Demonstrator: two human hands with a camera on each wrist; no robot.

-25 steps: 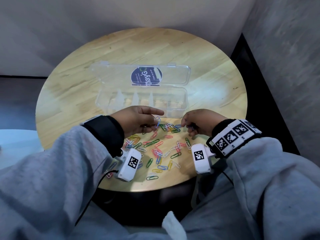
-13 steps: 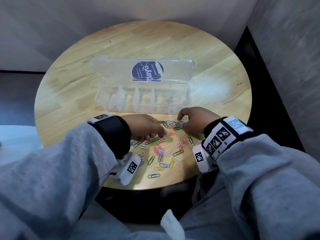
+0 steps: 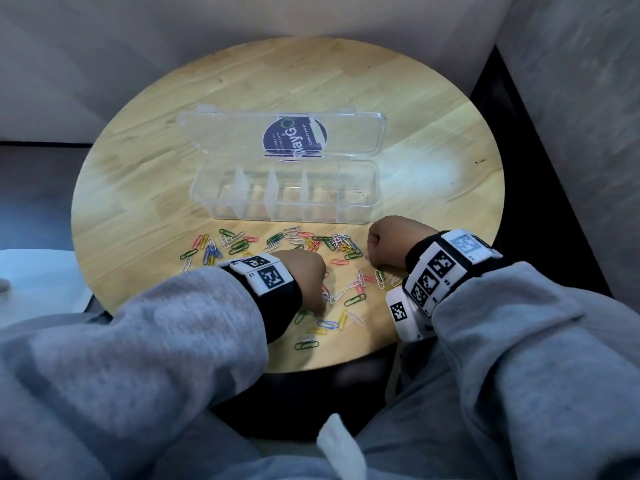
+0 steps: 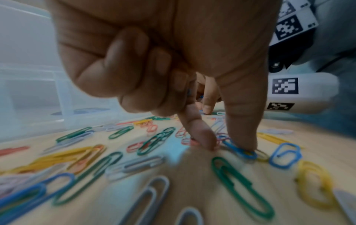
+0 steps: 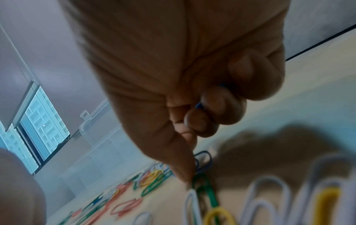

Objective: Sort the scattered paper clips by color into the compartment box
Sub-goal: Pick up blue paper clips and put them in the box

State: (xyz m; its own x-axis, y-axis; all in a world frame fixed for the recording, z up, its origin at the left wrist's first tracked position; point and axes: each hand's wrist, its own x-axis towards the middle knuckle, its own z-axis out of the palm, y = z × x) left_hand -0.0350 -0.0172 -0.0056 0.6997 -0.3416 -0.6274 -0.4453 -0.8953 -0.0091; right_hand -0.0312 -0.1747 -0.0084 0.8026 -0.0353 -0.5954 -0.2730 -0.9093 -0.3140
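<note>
One compartment box point(image 3: 284, 199), dozens of paper clips point(image 3: 341, 245), two hands point(image 3: 304, 271).

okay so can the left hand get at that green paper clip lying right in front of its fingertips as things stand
Probably yes. The green paper clip lies flat and uncovered on the table, right beside where the left hand has thumb and forefinger down on a blue paper clip. Nothing lies across it; those fingers are busy, though.

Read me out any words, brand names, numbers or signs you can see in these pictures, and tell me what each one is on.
"ayG": large white letters, partly cut off, on the round dark blue sticker on the clear box's open lid.
"Clean as you go": small white line on the same sticker.
Other small lines on the sticker: too blurred to read.
Wristband markers: black-and-white square code patterns; tiny characters beside them are unreadable.
Paper clips and wooden table: no text.
</note>
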